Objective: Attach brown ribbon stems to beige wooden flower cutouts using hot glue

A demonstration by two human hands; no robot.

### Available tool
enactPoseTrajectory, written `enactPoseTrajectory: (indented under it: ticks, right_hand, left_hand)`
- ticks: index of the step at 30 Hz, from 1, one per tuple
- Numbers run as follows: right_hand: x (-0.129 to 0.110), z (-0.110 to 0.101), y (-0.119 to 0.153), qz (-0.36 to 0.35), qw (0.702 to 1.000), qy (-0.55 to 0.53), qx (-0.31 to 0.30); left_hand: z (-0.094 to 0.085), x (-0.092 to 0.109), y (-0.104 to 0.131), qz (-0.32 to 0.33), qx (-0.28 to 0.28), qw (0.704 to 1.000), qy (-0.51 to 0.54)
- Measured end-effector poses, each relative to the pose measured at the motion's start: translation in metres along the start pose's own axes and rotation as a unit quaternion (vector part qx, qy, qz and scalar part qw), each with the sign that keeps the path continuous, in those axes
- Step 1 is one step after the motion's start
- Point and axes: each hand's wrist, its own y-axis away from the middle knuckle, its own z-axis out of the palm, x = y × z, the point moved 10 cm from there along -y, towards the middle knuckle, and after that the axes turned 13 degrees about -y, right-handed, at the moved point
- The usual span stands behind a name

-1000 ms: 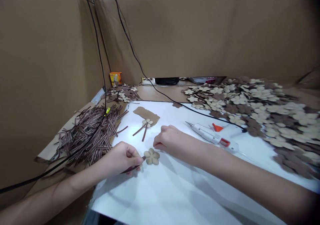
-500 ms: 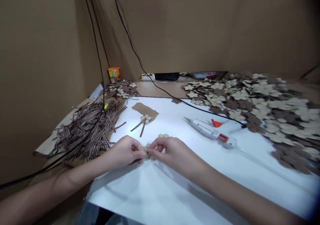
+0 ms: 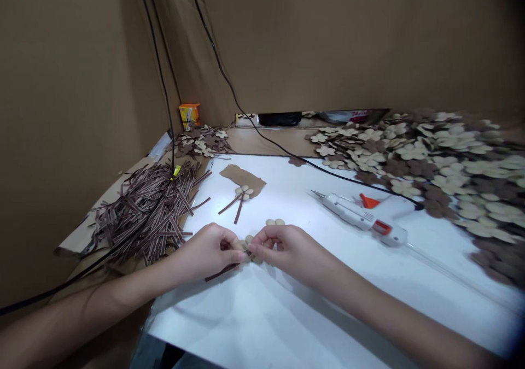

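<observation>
Over the white board, both hands meet at a beige felt flower (image 3: pixel 245 244), mostly covered by the fingers. My left hand (image 3: pixel 211 251) pinches a dark brown striped ribbon strip (image 3: pixel 221 274) against it, one end trailing to the left. From the other side, my right hand (image 3: pixel 285 247) is closed, thumb and forefinger pinched at the flower; whether they also grip the ribbon is hidden. Behind the right hand another beige flower (image 3: pixel 275 222) partly shows. Farther back, a flower with two ribbon tails (image 3: pixel 240 200) rests on a torn brown paper scrap (image 3: pixel 241 177).
To the left lies a heap of striped ribbon strips (image 3: pixel 143 210). A white glue gun (image 3: pixel 355 216) with an orange trigger lies right of centre. Beige and brown felt flowers (image 3: pixel 414 150) pile up at the right. A black cable (image 3: pixel 279 149) crosses the board's back edge (image 3: pixel 258 155).
The view has shifted slightly, so most things sit farther right. Both hands stay pinched together at the flower. More of the ribbon strip now shows below my left fingers.
</observation>
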Motion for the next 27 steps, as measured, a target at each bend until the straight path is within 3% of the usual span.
enactPoseTrajectory:
  ticks: [6, 15, 27]
  right_hand:
    - [0.009, 0.003, -0.003, 0.011, 0.999, -0.039, -0.012]
    - [0.001, -0.005, 0.004, 0.013, 0.994, 0.089, 0.058]
    - [0.001, -0.001, 0.009, -0.017, 0.985, 0.139, 0.102]
  left_hand:
    - [0.002, -0.002, -0.001, 0.003, -0.004, 1.000, 0.019]
    - [0.009, -0.016, -0.001, -0.059, -0.066, 0.992, 0.091]
    - [0.007, -0.016, -0.006, -0.045, -0.013, 0.998, 0.049]
